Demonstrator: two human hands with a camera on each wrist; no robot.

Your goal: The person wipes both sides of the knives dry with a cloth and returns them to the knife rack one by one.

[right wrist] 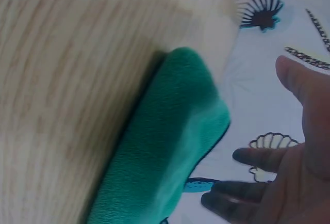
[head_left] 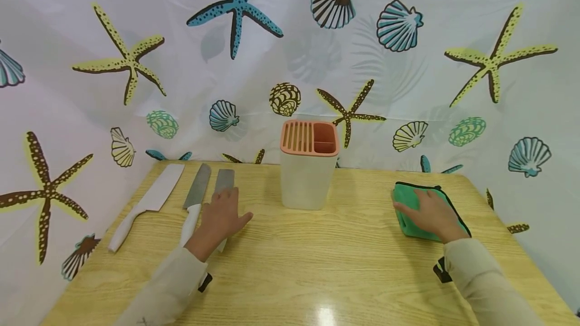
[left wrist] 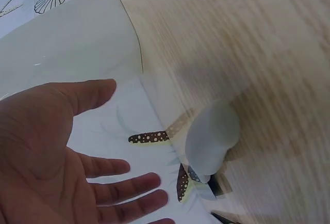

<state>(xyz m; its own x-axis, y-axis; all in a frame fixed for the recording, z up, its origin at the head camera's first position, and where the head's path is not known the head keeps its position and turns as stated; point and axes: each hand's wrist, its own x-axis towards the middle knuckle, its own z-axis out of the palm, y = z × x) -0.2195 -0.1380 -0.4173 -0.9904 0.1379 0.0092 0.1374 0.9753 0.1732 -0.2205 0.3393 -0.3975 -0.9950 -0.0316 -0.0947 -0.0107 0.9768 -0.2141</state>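
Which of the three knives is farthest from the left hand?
The broad leftmost knife: it lies apart, while the left hand shows close to the middle knife and partly hides the rightmost knife.

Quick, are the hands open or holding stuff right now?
Left hand: open, holding nothing, near a knife.
Right hand: open, holding nothing, near the green cloth.

Head view: bright, evenly lit | glare: small white reflection, near middle of the wooden table [head_left: 272,286] | shadows: soft-edged, beside the green cloth [right wrist: 160,146] at right | wrist views: dimmer, hazy, slightly blurred, fine detail smeared
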